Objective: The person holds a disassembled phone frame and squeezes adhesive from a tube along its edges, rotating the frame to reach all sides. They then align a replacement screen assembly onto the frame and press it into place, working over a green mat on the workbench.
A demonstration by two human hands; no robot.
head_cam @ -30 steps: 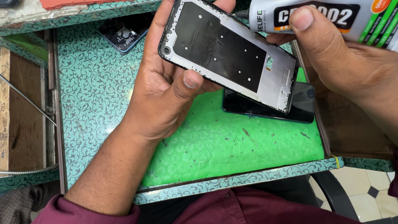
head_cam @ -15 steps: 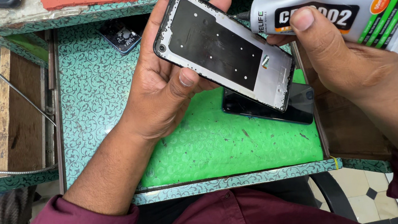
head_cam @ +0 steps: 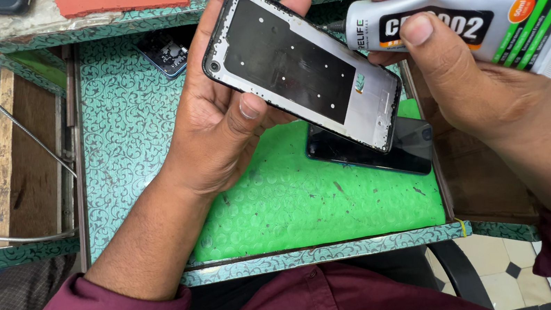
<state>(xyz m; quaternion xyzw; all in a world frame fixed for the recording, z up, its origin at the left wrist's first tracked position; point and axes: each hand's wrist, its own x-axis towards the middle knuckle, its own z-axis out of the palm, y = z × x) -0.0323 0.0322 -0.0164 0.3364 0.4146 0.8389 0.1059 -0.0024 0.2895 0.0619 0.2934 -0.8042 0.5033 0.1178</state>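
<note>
Above the green mat (head_cam: 309, 200), the left hand (head_cam: 217, 134) holds a phone frame (head_cam: 300, 68) tilted, camera-hole end up-left, inner side w/ dark panel facing the camera. Left fingers wrapped round frame from behind, thumb pressed on its lower long edge; firm hold. Right hand (head_cam: 469, 75) grips a white glue tube (head_cam: 470, 26) w/ green stripes, thumb across the top, fingers closed underneath; dark nozzle points left, tip at or just beside the frame's upper right edge, contact cannot be confirmed. Beneath frame, a black phone panel (head_cam: 400, 146) lies flat on mat, right end. Mat sits on table (head_cam: 126, 138) w/ teal patterned surface. Small dark part (head_cam: 168, 52) lies on table, behind left hand. Maroon sleeves on both arms.
</note>
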